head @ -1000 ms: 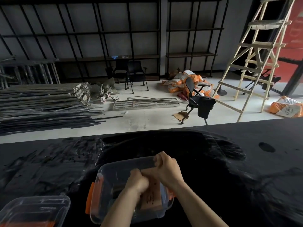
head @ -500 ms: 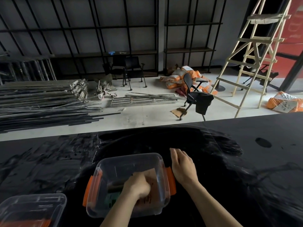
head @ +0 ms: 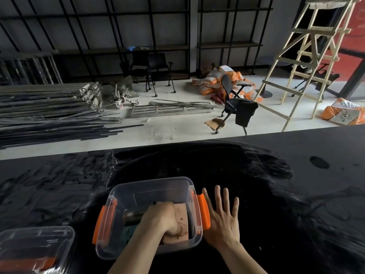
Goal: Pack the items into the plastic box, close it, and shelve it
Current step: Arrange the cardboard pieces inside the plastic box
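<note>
Black table [head: 256, 194], left hand [head: 162, 218] grip closed on items inside plastic box [head: 150, 186], right hand [head: 221, 216] spread wide beside it

Box [head: 152, 196] ctr on table [head: 276, 194]; lid [head: 35, 246] left; card [head: 182, 216] in box.

So a sec ago both hands were down in the plastic box [head: 150, 196] on the tan card [head: 180, 218]. Now the right hand [head: 222, 216] is out, first resting by the right orange latch [head: 204, 211], and by now it's spread flat w/ fingers open on the black table [head: 256, 184] just beside it. Left hand [head: 162, 218] slid lower/closer in the box, fisted over the card. Box also looks straighter to the table edge than b4.
</note>
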Tool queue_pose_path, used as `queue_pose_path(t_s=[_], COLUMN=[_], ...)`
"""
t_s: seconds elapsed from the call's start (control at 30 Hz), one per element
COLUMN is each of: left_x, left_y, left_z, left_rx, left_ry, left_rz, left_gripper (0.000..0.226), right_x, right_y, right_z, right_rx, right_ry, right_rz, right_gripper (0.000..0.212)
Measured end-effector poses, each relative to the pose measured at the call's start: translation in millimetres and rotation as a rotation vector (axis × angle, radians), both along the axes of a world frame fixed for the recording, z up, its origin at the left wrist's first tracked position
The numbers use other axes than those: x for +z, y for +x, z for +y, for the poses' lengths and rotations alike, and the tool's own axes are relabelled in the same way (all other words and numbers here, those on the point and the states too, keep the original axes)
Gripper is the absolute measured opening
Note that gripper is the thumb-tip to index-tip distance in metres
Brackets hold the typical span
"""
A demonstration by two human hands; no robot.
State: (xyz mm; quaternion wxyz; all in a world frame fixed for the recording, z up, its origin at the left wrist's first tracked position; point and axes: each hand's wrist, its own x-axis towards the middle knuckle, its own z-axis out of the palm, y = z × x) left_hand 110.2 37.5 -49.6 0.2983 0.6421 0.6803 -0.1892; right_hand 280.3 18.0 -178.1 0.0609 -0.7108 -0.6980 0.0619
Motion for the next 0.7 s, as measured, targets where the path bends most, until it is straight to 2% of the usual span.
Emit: queue_pose_path(t_s=[0.17, 0.37, 0.57, 0.7], left_x=[1, -18, -21, -8], left_y=[6, 6, 7, 5], left_z=[3, 2, 1, 3], left_rx=[-0.092, -0.084, -0.144, -0.203], left_ry=[-0.015, 0.129, 0.158, 0.154], left_rz=[0.095, 0.098, 0.176, 0.201], left_gripper=[0.059, 0.042, 0.048, 0.06], right_x=[-3, -8, -7, -8], right_y=[0, 1, 0, 0], right_z=[-1, -1, -2, -1], right_rx=[-0.005, 0.001, -0.003, -0.005], right_ry=[0.004, 0.063, 0.105, 0.113], right_rz=[-0.035, -0.051, -0.051, -0.045], right_gripper=[0.102, 0.101, 0.095, 0.096])
